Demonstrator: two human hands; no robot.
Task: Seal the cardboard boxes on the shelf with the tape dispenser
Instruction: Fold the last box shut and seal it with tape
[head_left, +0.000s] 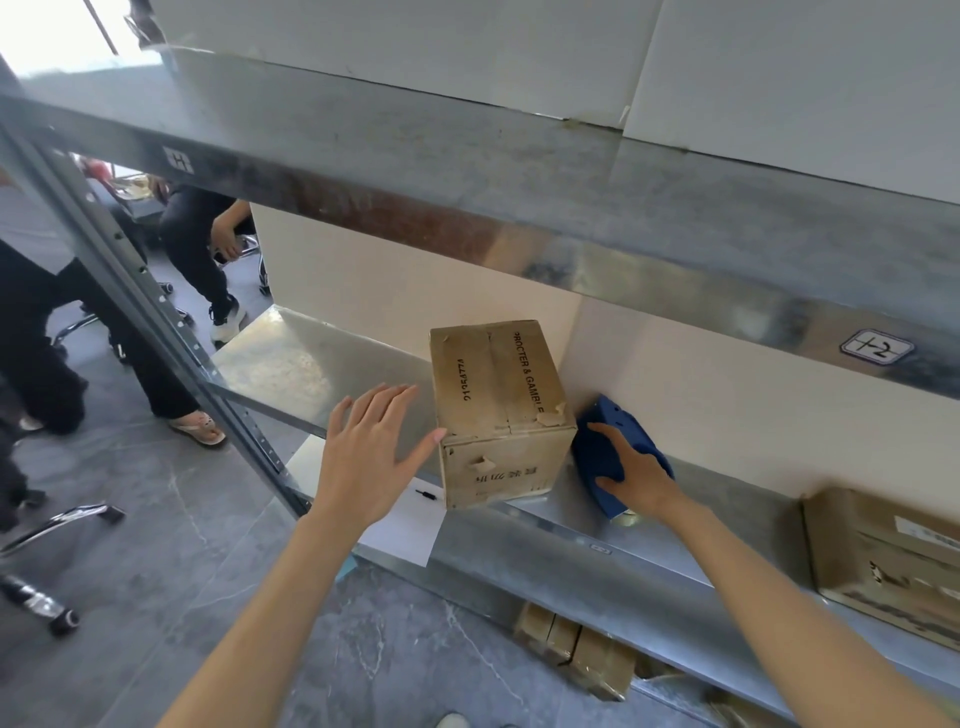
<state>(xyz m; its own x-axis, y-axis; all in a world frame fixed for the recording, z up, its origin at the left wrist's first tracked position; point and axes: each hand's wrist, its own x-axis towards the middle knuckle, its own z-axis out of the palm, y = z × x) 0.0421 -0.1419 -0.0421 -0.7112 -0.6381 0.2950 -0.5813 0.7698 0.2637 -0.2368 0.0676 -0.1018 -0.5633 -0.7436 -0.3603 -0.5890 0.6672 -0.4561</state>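
A worn brown cardboard box (498, 410) stands on the middle metal shelf (649, 556), its top flaps closed with a seam down the middle. My left hand (371, 452) is spread flat just left of the box, thumb tip at its left upper edge. Right of the box lies a blue tape dispenser (608, 447) against the back wall. My right hand (636, 475) grips it from the near side, fingers curled round its body. A second cardboard box (883, 561) sits at the far right of the same shelf, partly cut off.
The upper shelf (519, 197) overhangs closely above. A grey upright post (156, 322) runs down the left. White paper (410, 525) hangs over the shelf edge. More boxes (576, 649) lie on the bottom level. People and chair bases (57, 525) occupy the floor at left.
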